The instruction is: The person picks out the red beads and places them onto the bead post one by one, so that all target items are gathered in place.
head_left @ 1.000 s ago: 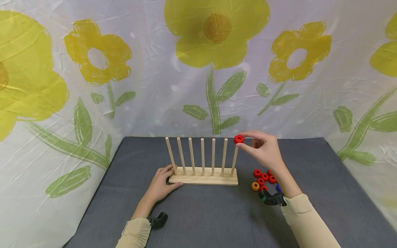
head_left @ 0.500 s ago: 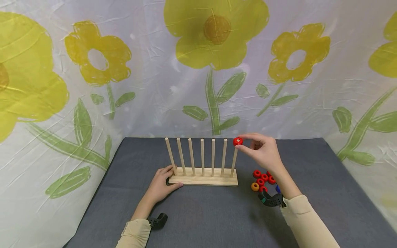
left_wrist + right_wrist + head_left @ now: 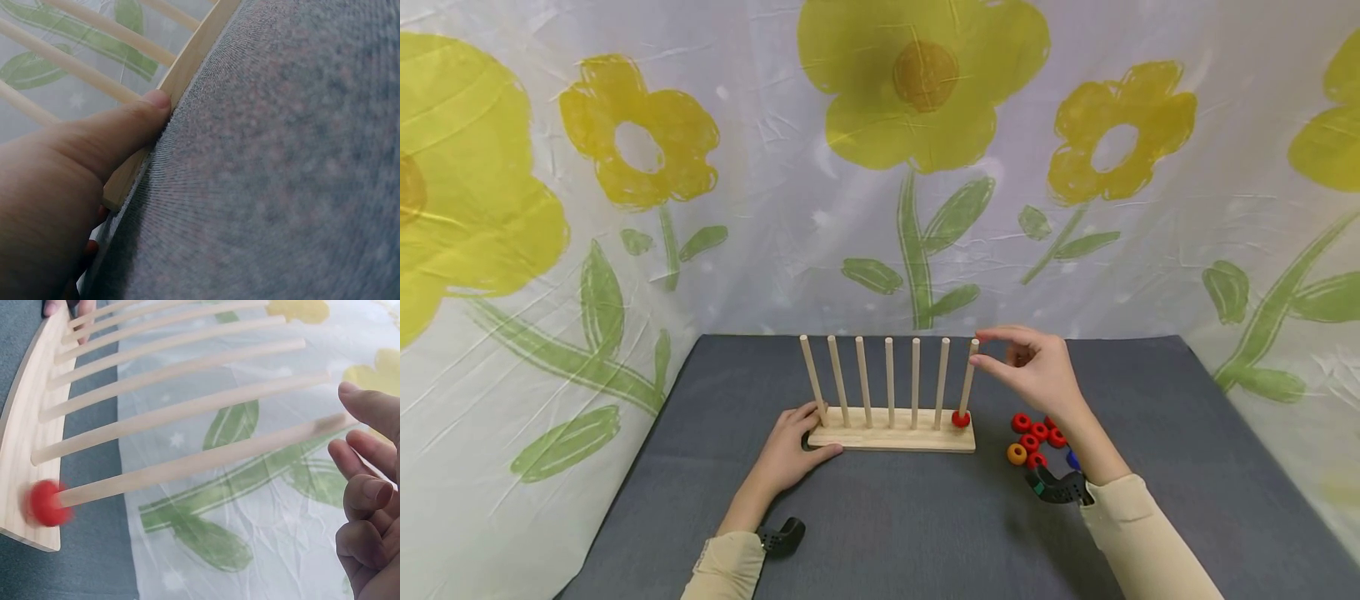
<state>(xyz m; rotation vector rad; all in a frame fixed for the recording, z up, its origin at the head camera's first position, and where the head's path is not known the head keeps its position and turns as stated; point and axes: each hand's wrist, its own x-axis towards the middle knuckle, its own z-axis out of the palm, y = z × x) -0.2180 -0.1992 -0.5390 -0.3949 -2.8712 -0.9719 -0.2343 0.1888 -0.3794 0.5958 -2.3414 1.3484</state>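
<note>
A wooden peg stand (image 3: 891, 438) with several upright pegs is on the dark cloth. The left hand (image 3: 787, 444) grips the left end of its base, thumb (image 3: 140, 122) along the front edge and the other fingers mostly hidden behind. A red ring bead (image 3: 961, 419) sits at the foot of the rightmost peg (image 3: 969, 379), blurred in the right wrist view. Beside the top of that peg is the right hand (image 3: 1036, 367), its thumb and forefinger parted with nothing between them. In the right wrist view its other fingers (image 3: 365, 494) are loosely bent.
Right of the stand lie several red ring beads (image 3: 1030, 442), an orange one (image 3: 1017, 453) and a blue one (image 3: 1072, 458), partly under the right forearm. A flower-printed cloth (image 3: 760, 208) hangs behind the table. Black wrist cameras (image 3: 784, 537) are worn on both arms.
The right fingers let go of the red ring bead, which dropped from the top of the rightmost peg down to the base. The left hand stays in place.
</note>
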